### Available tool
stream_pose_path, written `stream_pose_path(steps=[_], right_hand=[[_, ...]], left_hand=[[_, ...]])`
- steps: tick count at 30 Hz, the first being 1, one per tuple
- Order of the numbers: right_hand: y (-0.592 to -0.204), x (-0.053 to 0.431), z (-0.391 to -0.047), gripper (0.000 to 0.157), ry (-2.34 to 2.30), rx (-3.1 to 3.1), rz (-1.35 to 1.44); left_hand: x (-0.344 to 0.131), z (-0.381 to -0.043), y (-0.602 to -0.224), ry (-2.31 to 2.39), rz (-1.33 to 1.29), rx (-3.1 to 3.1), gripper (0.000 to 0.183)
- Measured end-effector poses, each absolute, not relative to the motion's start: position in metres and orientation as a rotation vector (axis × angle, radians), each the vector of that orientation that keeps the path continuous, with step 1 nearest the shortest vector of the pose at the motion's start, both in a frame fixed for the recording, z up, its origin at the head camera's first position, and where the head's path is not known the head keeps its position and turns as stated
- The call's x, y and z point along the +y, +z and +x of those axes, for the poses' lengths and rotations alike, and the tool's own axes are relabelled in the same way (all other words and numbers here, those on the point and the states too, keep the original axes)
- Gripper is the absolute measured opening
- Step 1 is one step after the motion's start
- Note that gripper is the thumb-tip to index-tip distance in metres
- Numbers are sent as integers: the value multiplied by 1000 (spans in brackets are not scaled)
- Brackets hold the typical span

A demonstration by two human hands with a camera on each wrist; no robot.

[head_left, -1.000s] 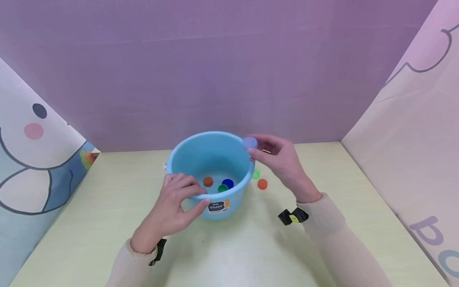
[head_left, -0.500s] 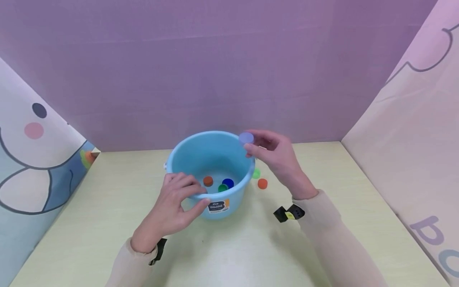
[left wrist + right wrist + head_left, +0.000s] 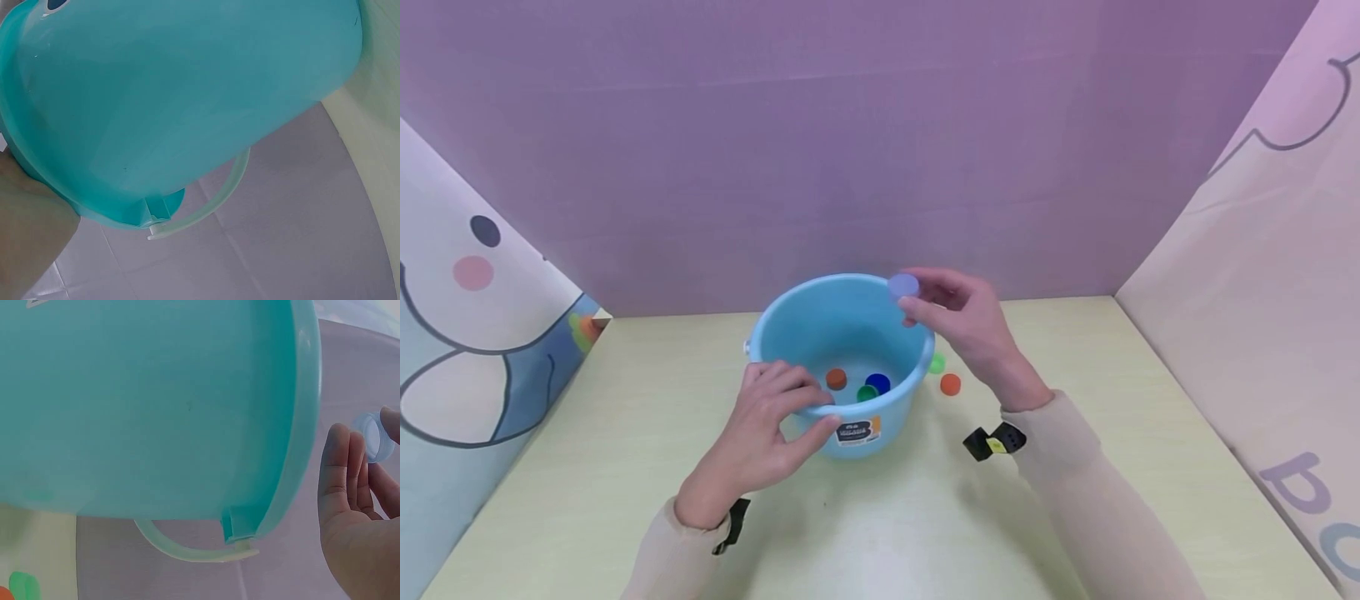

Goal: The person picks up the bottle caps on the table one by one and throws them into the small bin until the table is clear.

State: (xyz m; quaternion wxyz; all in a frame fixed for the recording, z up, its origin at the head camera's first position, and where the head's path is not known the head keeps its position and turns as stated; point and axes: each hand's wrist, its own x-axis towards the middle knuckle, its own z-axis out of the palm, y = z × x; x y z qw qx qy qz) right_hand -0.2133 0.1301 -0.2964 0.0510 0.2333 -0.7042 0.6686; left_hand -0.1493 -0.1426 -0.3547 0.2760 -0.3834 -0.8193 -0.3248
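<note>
A light blue plastic bucket (image 3: 801, 308) stands upright on the table, its label facing me. My left hand (image 3: 763, 429) grips its near rim, fingers over the inside and thumb outside. Above the right part of the bucket's rim, my right hand (image 3: 970, 321) pinches a pale blue-violet bottle cap (image 3: 903, 287) between thumb and fingers. In the right wrist view that cap (image 3: 369, 440) shows its hollow side. Inside the bucket lie an orange-brown cap (image 3: 837, 379), a dark blue cap (image 3: 878, 382) and a green cap (image 3: 867, 393).
To the right of the bucket, a light green cap (image 3: 937, 363) and an orange cap (image 3: 951, 384) lie on the pale table (image 3: 1075, 375). The bucket's whitish handle (image 3: 181, 551) hangs down its far side. A purple backdrop (image 3: 850, 150) rises behind, with printed panels on both sides.
My right hand has moved left and slightly up with the pale blue-violet cap, from the bucket's right rim to over its opening. The left hand and bucket stay in place.
</note>
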Motion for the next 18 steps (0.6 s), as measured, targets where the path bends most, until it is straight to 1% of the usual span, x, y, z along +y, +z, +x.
stream_pose_path(steps=[18], right_hand=[[-296,126,-217,39,2001,-2136,745]], left_hand=[[-142,-149,-354,-869,-1033,-2200,30]])
